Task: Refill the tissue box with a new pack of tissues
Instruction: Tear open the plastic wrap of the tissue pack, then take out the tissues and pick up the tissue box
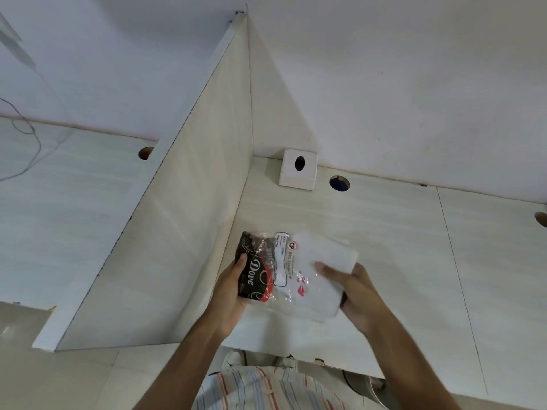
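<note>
Striped shirt fabric [266,389] fills the bottom edge of the view, and both forearms reach up from it over the pale counter [399,238]. Between the hands sits the tissue pack [290,273], held just above the counter near its front edge. Its long axis runs left to right, the dark printed end of the plastic wrap on the left and the white tissues showing at the right.

Left hand [229,294] grips the dark end, its fingers [241,258] curled closed around the wrap. Right hand [355,294] holds the white end, thumb laid flat on top of the stack and the rest of the hand underneath; the grip is closed on the tissues. Whether the wrap is already torn open at that end cannot be told, though the white stack looks partly bare there.

Well apart, straight ahead of the pack at the back of the counter, stands the white tissue box [298,170], tucked into the corner where the side panel [177,232] meets the wall. Its dark oval slot shows nothing poking out, so it is likely empty. A round cable hole [339,183] lies just to its right. Both hands sit about equally far from the box.
</note>
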